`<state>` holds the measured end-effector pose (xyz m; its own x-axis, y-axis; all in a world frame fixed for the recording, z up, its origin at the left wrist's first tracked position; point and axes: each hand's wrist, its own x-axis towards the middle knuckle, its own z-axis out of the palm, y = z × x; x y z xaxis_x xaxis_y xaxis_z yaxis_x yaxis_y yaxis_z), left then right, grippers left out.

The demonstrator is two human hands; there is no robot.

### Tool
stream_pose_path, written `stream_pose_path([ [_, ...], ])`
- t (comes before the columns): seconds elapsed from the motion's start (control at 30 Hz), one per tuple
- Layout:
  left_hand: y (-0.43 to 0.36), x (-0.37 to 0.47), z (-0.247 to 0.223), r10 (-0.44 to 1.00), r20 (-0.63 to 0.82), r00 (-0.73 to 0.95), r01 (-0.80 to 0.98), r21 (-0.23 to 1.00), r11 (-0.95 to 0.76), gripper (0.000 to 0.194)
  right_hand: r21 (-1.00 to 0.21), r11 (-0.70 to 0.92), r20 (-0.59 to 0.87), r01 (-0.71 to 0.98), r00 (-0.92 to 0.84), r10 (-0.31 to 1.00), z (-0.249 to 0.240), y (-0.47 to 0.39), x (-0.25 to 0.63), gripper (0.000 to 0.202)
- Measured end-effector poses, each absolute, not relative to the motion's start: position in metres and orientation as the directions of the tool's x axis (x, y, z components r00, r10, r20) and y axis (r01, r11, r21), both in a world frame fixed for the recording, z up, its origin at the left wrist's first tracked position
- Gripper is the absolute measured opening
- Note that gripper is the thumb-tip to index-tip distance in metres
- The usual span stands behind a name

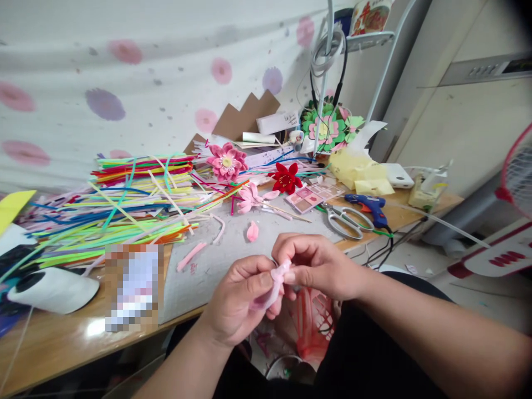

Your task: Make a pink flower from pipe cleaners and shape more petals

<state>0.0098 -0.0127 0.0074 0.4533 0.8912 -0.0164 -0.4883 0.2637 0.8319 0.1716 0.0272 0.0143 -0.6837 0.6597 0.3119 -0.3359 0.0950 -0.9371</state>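
Note:
Just beyond the table's front edge, both my hands pinch a pale pink pipe cleaner piece [276,285], bent and fuzzy. My left hand [236,299] grips it between thumb and fingers. From the other side my right hand [316,266] has thumb and fingertips closed on its upper end. On the grey mat [199,293] lie a loose pink petal [252,231], a short pink pipe cleaner strip [191,256] and a curved paler one [219,229]. Behind them is a pink flower [249,198] beside a thin stick [291,212].
Bundles of coloured pipe cleaners [137,205] cover the left, near a white thread spool [54,289]. Scissors [349,221], a blue glue gun [369,206] with its cable, and a colour palette [313,195] lie right. Finished flowers, red [286,178] and pink [226,162], stand behind.

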Motion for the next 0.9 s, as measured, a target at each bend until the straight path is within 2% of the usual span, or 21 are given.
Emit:
stream_pose_path([
  [0.07, -0.012, 0.007, 0.007, 0.848, -0.043, 0.529, -0.47, 0.816, 0.335, 0.014, -0.881, 0.399, 0.456, -0.256, -0.687, 0.566, 0.025, 0.029, 0.177, 0.008],
  [0.13, -0.013, 0.007, 0.006, 0.793, -0.06, 0.607, -0.44, 0.805, 0.397, 0.014, -0.749, 0.633, 0.566, -0.197, -0.688, 0.454, 0.036, 0.029, 0.181, 0.005],
  [0.17, -0.014, 0.008, 0.006, 0.776, -0.059, 0.628, -0.429, 0.805, 0.409, 0.015, -0.699, 0.69, 0.595, -0.188, -0.689, 0.415, 0.04, 0.028, 0.183, 0.005],
  [0.23, -0.015, 0.01, 0.007, 0.784, -0.038, 0.619, -0.437, 0.813, 0.384, 0.015, -0.676, 0.715, 0.611, -0.179, -0.679, 0.408, 0.044, 0.026, 0.187, 0.004],
  [0.33, -0.016, 0.014, 0.011, 0.878, 0.009, 0.479, -0.438, 0.869, 0.23, 0.012, -0.779, 0.603, 0.557, -0.172, -0.633, 0.538, 0.04, 0.023, 0.188, 0.004],
  [0.47, -0.015, 0.015, 0.015, 0.966, 0.104, 0.237, -0.3, 0.953, -0.029, 0.012, -0.931, 0.217, 0.356, -0.295, -0.587, 0.727, 0.03, 0.019, 0.18, 0.012],
  [0.53, -0.015, 0.014, 0.015, 0.975, 0.137, 0.173, -0.23, 0.969, -0.095, 0.012, -0.921, 0.011, 0.261, -0.39, -0.596, 0.759, 0.027, 0.017, 0.173, 0.016],
  [0.6, -0.014, 0.015, 0.015, 0.978, 0.139, 0.158, -0.204, 0.973, -0.106, 0.013, -0.883, -0.125, 0.208, -0.452, -0.616, 0.76, 0.024, 0.016, 0.169, 0.018],
  [0.73, -0.015, 0.02, 0.015, 0.965, 0.026, 0.261, -0.335, 0.94, 0.065, 0.014, -0.859, -0.172, 0.198, -0.482, -0.623, 0.757, 0.021, 0.017, 0.169, 0.016],
  [0.9, -0.019, 0.032, 0.01, 0.894, -0.061, 0.444, -0.536, 0.781, 0.32, 0.018, -0.913, 0.006, 0.271, -0.409, -0.593, 0.758, 0.021, 0.021, 0.177, 0.011],
])
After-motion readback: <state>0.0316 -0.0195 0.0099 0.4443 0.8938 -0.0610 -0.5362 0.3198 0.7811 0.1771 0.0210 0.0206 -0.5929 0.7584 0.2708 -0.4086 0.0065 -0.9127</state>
